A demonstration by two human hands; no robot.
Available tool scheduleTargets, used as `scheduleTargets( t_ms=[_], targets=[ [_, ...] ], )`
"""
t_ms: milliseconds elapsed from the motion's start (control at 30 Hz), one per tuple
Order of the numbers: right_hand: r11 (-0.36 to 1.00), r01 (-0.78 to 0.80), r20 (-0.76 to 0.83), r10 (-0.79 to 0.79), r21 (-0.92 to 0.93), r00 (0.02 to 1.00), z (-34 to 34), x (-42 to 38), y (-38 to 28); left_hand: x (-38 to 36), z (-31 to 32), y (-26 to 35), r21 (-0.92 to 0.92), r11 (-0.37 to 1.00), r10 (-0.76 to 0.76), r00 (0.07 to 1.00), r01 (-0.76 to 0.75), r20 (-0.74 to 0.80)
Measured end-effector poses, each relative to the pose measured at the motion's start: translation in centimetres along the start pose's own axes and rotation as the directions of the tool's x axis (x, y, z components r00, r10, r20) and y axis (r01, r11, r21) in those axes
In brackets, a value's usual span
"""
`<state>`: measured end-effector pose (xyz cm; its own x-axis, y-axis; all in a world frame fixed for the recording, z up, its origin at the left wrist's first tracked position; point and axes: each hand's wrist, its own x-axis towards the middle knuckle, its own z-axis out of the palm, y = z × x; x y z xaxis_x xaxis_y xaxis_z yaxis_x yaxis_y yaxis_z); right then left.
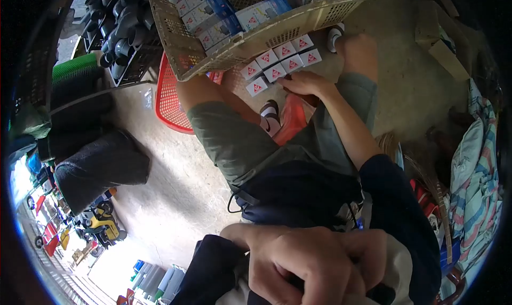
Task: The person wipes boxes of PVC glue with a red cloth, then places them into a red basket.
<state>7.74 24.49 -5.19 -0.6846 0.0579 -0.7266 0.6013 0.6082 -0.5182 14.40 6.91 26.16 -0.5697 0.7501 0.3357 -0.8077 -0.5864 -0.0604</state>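
Note:
Several small white boxes [274, 72] with red triangle marks stand in two rows on the floor between my feet. My right hand [306, 84] reaches down to the near row, its fingers stretched out and the fingertips right at the side of a box. Close under the camera is my left hand [314, 262], its fingers curled closed; whatever lies inside them is hidden. A red plastic thing [293, 118] shows between my legs, just below my right hand.
A tan plastic crate [282, 30] with blue-and-white boxes [261, 13] stands ahead, overlapping a red basket [170, 99]. Grey pipe fittings [128, 25] and a green roll [74, 65] are at left. Striped cloth sacking [474, 171] lies at right.

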Motion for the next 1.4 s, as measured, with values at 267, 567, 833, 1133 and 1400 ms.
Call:
scheduleTargets(
  t_ms=[267, 567, 833, 1133, 1400],
  targets=[
    [1.000, -0.012, 0.033, 0.012, -0.003, 0.999, -0.5, -0.3, -0.7, 0.5, 0.3, 0.1, 0.040, 0.999, 0.005, 0.999, -0.006, 0.032],
    [0.997, 0.056, -0.027, -0.055, 0.052, 0.998, 0.5, 0.6, 0.7, 1.7, -1.1, 1.0, 0.091, 0.994, -0.085, 0.968, 0.065, 0.237],
    [1.000, -0.003, -0.022, 0.004, 0.018, 1.000, -0.1, -0.1, 0.7, 3.6, -3.2, 1.2, 0.157, 0.987, -0.103, 0.889, 0.035, 0.446],
    [0.997, 0.011, -0.179, 0.003, 0.079, 0.984, -0.4, -1.1, 0.6, 12.4, -7.8, 8.4, 0.985, 0.127, -0.325, 0.934, -0.113, 0.149],
    [0.989, 0.052, -0.172, -0.028, 0.137, 0.985, -0.8, -0.7, 0.4, 21.6, -24.9, 17.3, 0.437, -0.849, -0.499, 0.721, -0.295, -0.482]
  ],
)
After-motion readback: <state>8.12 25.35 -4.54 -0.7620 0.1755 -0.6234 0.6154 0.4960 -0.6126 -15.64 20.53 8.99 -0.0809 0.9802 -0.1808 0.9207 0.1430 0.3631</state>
